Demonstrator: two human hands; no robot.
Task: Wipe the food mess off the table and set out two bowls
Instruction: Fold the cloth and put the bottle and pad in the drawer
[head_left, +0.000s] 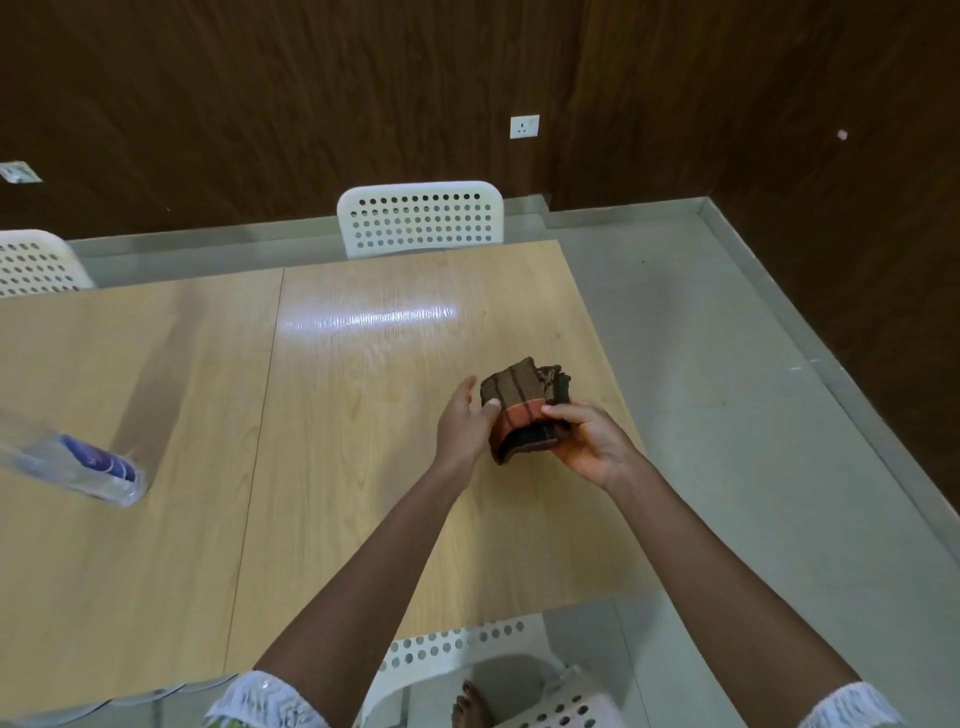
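A folded brown and orange striped cloth (522, 402) is held just above the right part of the light wooden table (337, 415). My right hand (592, 441) grips the cloth's near end, thumb on top. My left hand (467, 421) is at the cloth's left side, its thumb pressed on the cloth and its fingers spread. No bowls or food mess show on the table.
A clear plastic bottle with a blue label (88, 467) stands at the table's left. White perforated chairs stand at the far side (421, 218), far left (36, 265) and near edge (493, 670). Grey floor lies to the right; dark wood walls stand behind.
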